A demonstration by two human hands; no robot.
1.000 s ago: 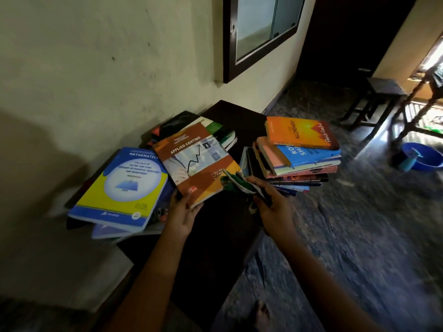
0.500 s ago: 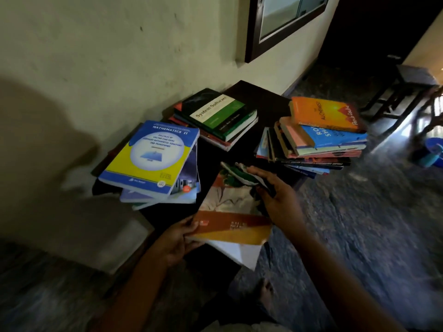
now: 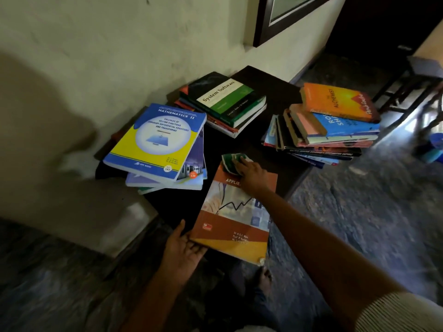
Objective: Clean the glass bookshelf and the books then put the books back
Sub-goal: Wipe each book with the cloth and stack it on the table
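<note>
An orange and brown book titled Applied Costing (image 3: 233, 219) is held flat in front of me, cover up. My left hand (image 3: 184, 248) holds it from below at its near left corner, thumb along the edge. My right hand (image 3: 251, 173) presses a green and white cloth (image 3: 231, 161) onto the far end of the cover. Three piles lie on the dark table (image 3: 261, 79): a blue and yellow Mathematics II book (image 3: 155, 140) on top at left, a green System Software book (image 3: 225, 99) at the back, an orange book (image 3: 338, 101) topping the right pile.
A cream wall runs along the left, with a dark-framed glass panel (image 3: 282, 13) high at the back. A dark stool (image 3: 417, 75) stands at the far right, and a blue basin (image 3: 434, 147) sits on the grey stone floor. My bare foot (image 3: 265, 279) shows below the book.
I lifted the Applied Costing book off the left pile and drew it toward me. My right hand brought the cloth down onto its cover. The camera tilted down and closer.
</note>
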